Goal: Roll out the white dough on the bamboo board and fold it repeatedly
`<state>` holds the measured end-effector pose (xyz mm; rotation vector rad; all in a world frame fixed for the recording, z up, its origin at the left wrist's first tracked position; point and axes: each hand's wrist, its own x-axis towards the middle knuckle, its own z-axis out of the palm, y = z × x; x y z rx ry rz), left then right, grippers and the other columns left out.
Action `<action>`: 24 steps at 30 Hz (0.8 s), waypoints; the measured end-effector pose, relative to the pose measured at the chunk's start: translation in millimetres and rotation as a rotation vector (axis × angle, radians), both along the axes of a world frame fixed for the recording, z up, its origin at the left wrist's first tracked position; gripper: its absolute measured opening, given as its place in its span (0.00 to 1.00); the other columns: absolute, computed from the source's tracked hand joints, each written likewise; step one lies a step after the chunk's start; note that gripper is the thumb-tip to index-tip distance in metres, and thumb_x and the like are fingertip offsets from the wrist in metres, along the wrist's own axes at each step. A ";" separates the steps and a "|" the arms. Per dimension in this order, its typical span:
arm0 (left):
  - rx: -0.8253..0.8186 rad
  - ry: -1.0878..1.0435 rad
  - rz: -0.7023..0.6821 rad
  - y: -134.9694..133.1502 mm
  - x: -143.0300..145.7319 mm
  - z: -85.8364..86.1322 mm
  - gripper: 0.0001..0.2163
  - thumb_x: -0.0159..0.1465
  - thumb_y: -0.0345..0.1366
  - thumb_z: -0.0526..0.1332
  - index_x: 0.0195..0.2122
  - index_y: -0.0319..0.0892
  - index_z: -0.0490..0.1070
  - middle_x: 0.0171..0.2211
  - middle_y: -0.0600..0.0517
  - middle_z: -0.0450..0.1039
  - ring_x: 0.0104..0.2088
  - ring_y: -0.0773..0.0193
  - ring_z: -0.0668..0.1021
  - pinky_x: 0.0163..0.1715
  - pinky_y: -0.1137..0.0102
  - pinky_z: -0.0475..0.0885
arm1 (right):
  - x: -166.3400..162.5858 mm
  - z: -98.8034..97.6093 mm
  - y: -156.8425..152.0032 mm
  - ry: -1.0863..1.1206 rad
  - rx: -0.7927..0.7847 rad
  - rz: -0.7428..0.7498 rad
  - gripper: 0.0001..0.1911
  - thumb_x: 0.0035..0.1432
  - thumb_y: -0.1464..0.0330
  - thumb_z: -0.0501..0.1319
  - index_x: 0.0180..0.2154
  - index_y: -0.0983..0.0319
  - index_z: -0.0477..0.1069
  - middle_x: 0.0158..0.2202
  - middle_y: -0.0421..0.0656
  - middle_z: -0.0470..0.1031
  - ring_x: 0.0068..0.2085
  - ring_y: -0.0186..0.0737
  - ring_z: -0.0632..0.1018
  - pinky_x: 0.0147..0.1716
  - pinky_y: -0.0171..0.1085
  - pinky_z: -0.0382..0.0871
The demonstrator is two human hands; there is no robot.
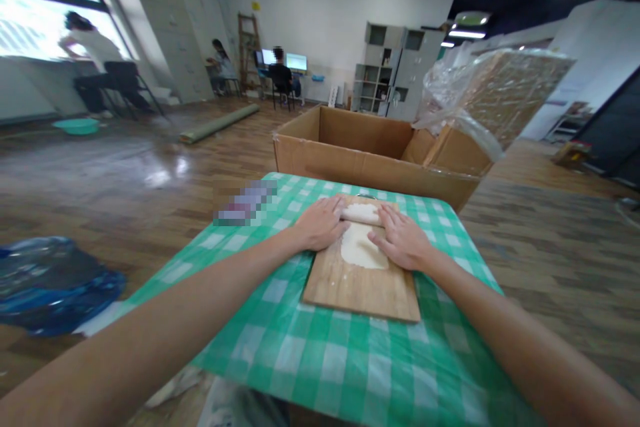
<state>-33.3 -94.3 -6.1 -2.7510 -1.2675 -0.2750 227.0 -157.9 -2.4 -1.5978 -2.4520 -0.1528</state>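
Observation:
A wooden board (360, 287) lies on a table with a green and white checked cloth (310, 353). On the board is a flattened sheet of pale dough (361, 248), with a white rolling pin (361, 213) across its far edge. My left hand (320, 222) lies flat over the pin's left end, fingers stretched out. My right hand (401, 237) lies flat over the pin's right end and the dough's right edge, fingers also stretched out.
A large open cardboard box (370, 147) stands just behind the table, with a plastic-wrapped carton (493, 97) at its right. A blue plastic bag (50, 280) lies on the wooden floor at left. People sit at desks and by the window far behind.

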 end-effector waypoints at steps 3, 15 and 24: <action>-0.017 0.036 -0.037 -19.8 -9.8 3.3 0.36 0.76 0.53 0.41 0.74 0.27 0.52 0.75 0.33 0.51 0.75 0.47 0.57 0.73 0.57 0.46 | -3.5 3.6 -20.7 -0.011 0.009 0.035 0.51 0.72 0.41 0.41 0.72 0.80 0.55 0.73 0.66 0.57 0.74 0.62 0.60 0.71 0.57 0.56; 0.030 0.041 -0.154 -69.6 -33.8 11.9 0.38 0.75 0.57 0.44 0.74 0.31 0.51 0.74 0.34 0.56 0.75 0.45 0.56 0.74 0.55 0.45 | -2.0 9.5 -70.2 0.015 -0.003 0.121 0.49 0.71 0.41 0.47 0.74 0.74 0.54 0.74 0.61 0.55 0.74 0.59 0.59 0.72 0.56 0.56; 0.018 -0.012 -0.034 -2.5 0.9 6.1 0.38 0.75 0.59 0.41 0.71 0.30 0.60 0.71 0.35 0.61 0.72 0.44 0.62 0.72 0.55 0.49 | 9.8 3.6 17.1 0.105 -0.108 0.044 0.48 0.72 0.41 0.38 0.73 0.72 0.56 0.74 0.59 0.57 0.74 0.59 0.59 0.73 0.58 0.52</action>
